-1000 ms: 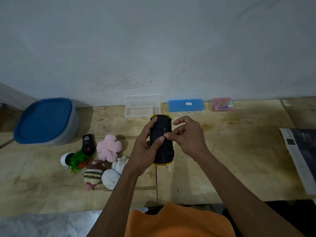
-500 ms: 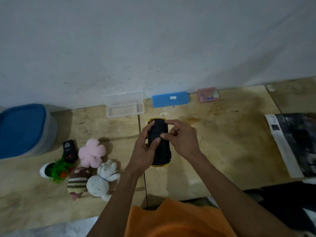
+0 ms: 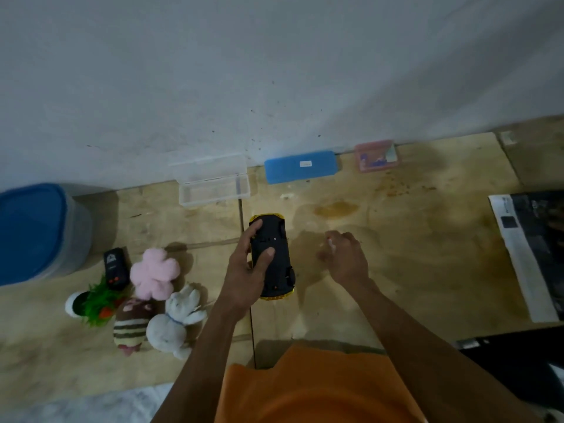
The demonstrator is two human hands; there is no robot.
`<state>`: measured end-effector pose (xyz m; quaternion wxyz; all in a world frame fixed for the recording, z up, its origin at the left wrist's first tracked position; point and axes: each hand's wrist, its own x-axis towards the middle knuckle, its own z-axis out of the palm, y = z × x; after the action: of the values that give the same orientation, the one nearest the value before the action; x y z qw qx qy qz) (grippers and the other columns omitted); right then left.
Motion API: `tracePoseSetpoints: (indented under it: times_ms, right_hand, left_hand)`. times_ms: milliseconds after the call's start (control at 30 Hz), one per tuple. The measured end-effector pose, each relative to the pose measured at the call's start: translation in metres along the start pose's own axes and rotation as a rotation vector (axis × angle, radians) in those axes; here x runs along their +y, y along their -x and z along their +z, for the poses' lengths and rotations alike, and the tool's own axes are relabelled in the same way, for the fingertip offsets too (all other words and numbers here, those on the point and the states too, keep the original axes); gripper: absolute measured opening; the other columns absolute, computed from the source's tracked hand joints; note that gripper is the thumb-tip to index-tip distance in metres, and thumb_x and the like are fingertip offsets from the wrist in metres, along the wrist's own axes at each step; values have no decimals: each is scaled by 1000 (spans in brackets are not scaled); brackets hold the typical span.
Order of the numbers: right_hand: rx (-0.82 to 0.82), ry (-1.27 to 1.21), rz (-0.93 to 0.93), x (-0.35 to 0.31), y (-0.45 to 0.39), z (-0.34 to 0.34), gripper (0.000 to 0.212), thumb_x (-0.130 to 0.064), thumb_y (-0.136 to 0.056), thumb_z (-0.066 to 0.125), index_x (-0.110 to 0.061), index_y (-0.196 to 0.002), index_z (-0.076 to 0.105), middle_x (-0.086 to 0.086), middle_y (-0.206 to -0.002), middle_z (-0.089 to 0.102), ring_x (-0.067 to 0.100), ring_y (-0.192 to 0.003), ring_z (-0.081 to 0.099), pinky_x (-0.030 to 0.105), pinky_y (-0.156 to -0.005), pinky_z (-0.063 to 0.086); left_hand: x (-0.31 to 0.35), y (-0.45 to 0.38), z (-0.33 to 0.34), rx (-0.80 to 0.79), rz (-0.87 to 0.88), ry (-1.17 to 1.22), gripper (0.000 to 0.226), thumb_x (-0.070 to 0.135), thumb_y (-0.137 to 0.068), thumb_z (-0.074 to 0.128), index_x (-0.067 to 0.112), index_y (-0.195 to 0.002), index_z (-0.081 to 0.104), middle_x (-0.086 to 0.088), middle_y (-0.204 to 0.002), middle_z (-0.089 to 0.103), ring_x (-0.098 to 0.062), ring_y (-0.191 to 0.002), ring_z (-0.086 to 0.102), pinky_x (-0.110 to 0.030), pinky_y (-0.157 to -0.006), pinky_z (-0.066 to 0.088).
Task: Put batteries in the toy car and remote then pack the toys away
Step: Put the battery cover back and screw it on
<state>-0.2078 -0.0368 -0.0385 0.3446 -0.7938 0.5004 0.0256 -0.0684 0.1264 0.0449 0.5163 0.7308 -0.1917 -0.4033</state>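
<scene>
Centrally in the head view, the left hand (image 3: 247, 270) grips an upturned black toy car with yellow trim (image 3: 273, 257), thumb and fingers curled round its underside. Just right of it, apart from the car, the right hand (image 3: 346, 257) has its fingers curled round something small and pale, too blurred to identify. At lower left on the tan wooden worktop (image 3: 412, 239) lies a small black remote (image 3: 115, 268) beside a pink plush flower (image 3: 155, 273) and a white plush rabbit (image 3: 172, 323).

Toy car (image 3: 272, 257) in left grip (image 3: 248, 271), plush toys (image 3: 158, 303) left, remote (image 3: 115, 268) behind them
</scene>
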Motion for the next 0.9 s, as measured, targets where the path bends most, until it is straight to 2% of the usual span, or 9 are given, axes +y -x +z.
tracePoseSetpoints:
  times_ms: [100, 167, 333, 467, 567, 633, 767, 900]
  right_hand:
    - [32, 19, -6, 7, -4, 11, 25, -14, -91, 63, -20, -115, 67, 14, -106, 60, 37, -97, 60, 42, -72, 56]
    - [60, 5, -6, 11, -7, 16, 20, -16, -92, 63, -16, -111, 70, 16, -100, 63, 39, -90, 63, 39, -70, 55]
    - [49, 40, -15, 17, -11, 18, 22, -24, -96, 59, -18, -113, 72, 15, -103, 65, 38, -93, 65, 39, -74, 54]
    - [144, -167, -124, -3, -1, 1, 25, -24, -101, 52, -13, -113, 71, 14, -97, 64, 32, -81, 66, 32, -69, 53]
    - [229, -363, -177, -39, 14, -29, 18, -27, -102, 52, -18, -113, 64, -1, -91, 65, 11, -75, 64, 32, -67, 56]
    - [298, -478, -246, -66, 29, -51, 13, -25, -100, 55, -20, -112, 57, -9, -88, 67, 2, -77, 65, 23, -71, 52]
    - [306, -789, -411, -118, 69, -82, 29, -14, -98, 60, -20, -126, 52, -1, -96, 72, 13, -81, 72, 32, -74, 60]
    - [341, -829, -491, -143, 96, -82, 41, -10, -95, 64, -18, -134, 53, -3, -100, 71, 15, -88, 72, 41, -82, 61]
  left_hand:
    - [-5, 1, -2, 25, -25, 5, 53, 18, -102, 56, 32, -150, 39, 13, -137, 50, 8, -108, 61, -20, -76, 59]
    - [-8, 1, -4, 26, -39, 1, 54, 19, -101, 57, 34, -149, 39, 9, -140, 50, 1, -114, 61, -23, -80, 59]
    - [-9, 3, -4, 12, -44, 9, 54, 19, -101, 57, 33, -150, 38, 10, -141, 50, 1, -112, 62, -26, -82, 60]
    - [-7, 6, -5, -18, -27, 14, 58, 21, -98, 62, 39, -149, 38, 13, -141, 47, 4, -111, 62, -30, -82, 61]
    - [-4, 10, -10, -29, 3, 21, 61, 22, -96, 65, 40, -148, 38, 11, -143, 48, 3, -111, 62, -36, -86, 61]
    - [-2, 13, -14, -30, 44, 9, 61, 21, -96, 66, 40, -147, 39, 11, -143, 47, 5, -111, 61, -32, -84, 61]
    - [1, 20, -22, 1, 130, -39, 59, 22, -95, 68, 41, -143, 42, 10, -141, 51, 7, -114, 58, -33, -86, 61]
    - [4, 33, -29, 30, 187, -55, 57, 24, -93, 71, 42, -141, 45, 13, -138, 54, 3, -114, 60, -38, -87, 61]
